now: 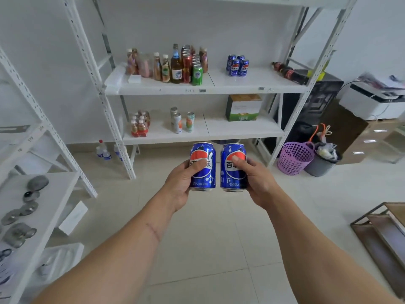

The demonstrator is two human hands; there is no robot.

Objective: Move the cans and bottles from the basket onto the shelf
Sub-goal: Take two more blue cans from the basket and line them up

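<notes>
From my head camera: my left hand is curled round one blue cola can, thumb across its label, and my right hand grips a second blue can the same way. Both cans stand upright, just beside each other, apart. Beyond my hands stands the white shelf, with four matching blue cans up and right of my right hand. The purple basket sits on the floor, right of my right hand.

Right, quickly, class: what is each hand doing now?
Left hand: holding the left can.
Right hand: holding the right can.
</notes>
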